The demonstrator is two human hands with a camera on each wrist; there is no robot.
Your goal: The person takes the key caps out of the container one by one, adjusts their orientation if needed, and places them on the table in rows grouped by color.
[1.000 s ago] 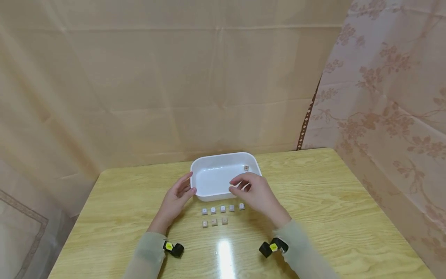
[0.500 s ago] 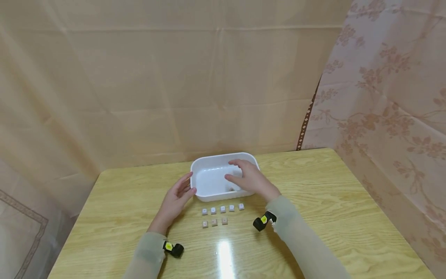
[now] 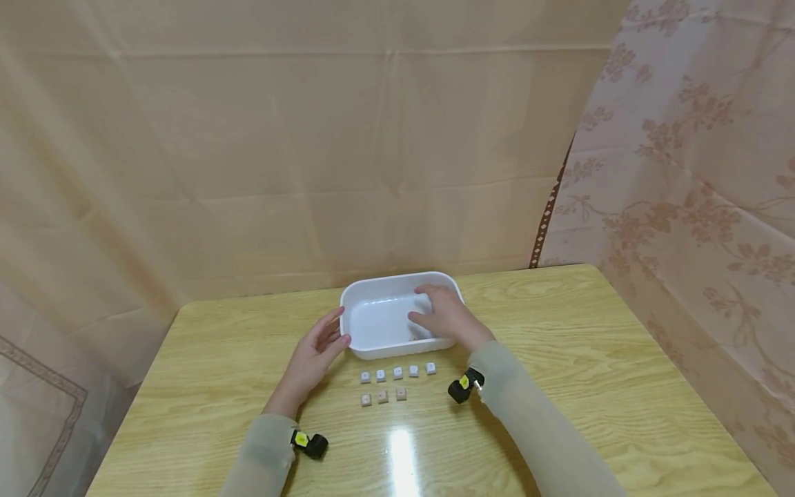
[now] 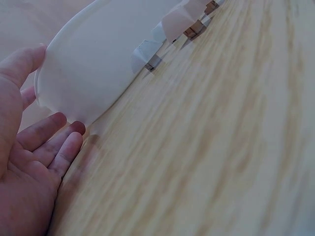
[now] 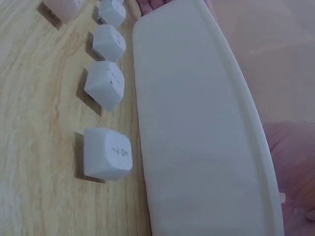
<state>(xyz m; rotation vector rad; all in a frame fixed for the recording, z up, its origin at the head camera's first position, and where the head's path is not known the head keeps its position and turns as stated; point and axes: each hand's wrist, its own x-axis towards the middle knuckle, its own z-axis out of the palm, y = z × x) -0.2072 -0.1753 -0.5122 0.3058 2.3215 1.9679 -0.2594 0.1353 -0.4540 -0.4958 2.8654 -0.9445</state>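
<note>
My left hand (image 3: 317, 348) rests at the left end of a white plastic tray (image 3: 373, 284). In the left wrist view, its thumb and fingertips touch the tray's rim and outer wall, with the fingers loosely extended. My right hand (image 3: 450, 314) reaches over the tray's right side, thumb and forefinger spread well apart inside it; its other fingers are hidden. By the inner front wall, below that thumb, shows a small brownish piece (image 3: 415, 338), mostly hidden. A row of several white keycaps (image 3: 398, 373) lies before the tray, the rightmost (image 5: 108, 153) printed with characters.
A shorter row of beige keycaps (image 3: 382, 396) lies nearer to me on the wooden table (image 3: 621, 386). Behind the table hangs a beige cloth (image 3: 397, 138), with a flowered curtain (image 3: 702, 207) on the right. Each wrist wears a small black camera (image 3: 317, 446).
My right hand has moved from the tray's front rim to farther inside, its thumb and forefinger parting. The keycap seen at the tray's back right is now hidden. My left hand stays put.
</note>
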